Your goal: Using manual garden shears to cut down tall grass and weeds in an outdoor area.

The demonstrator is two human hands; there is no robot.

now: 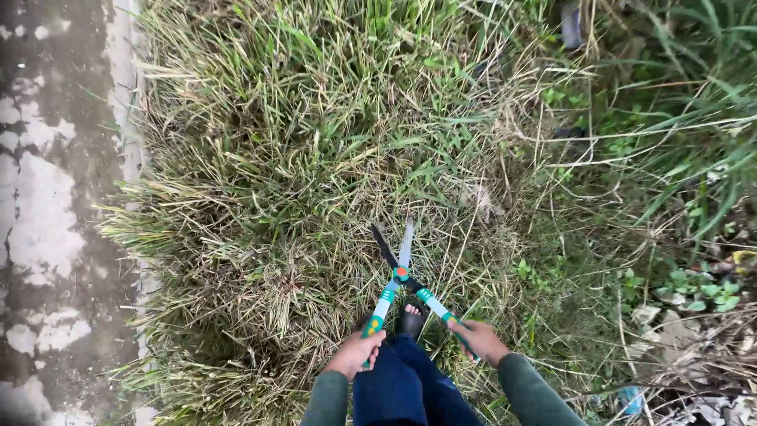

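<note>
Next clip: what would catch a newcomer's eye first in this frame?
Low in the middle, the long-handled garden shears with teal-and-white handles and an orange pivot stand out, blades slightly open over the tall, tangled green and straw-coloured grass. The left hand and right hand each grip one handle. A strip of wet, patchy grey concrete runs down the left edge.

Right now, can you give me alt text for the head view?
Both hands, left hand and right hand, grip the teal handles of garden shears, blades open over long grass. A sandalled foot stands below the shears; a wet concrete path runs along the left.
</note>
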